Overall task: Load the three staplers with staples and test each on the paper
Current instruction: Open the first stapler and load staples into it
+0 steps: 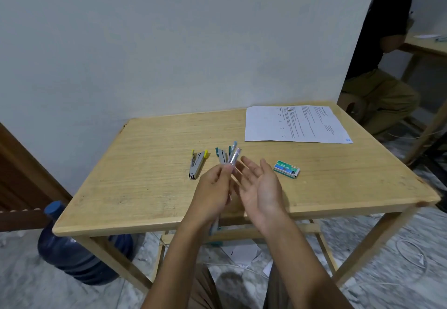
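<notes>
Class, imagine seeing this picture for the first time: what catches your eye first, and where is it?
First the two hands mid-table: the left hand grips a stapler raised, the right hand open beside it. Next, a yellow stapler lies left of them, a green staple box right, and printed paper at the far right corner of the table.

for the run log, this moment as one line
left hand: grips pale blue stapler | right hand: open, empty | yellow stapler, teal stapler, staple box: on table | paper: far right corner
</notes>
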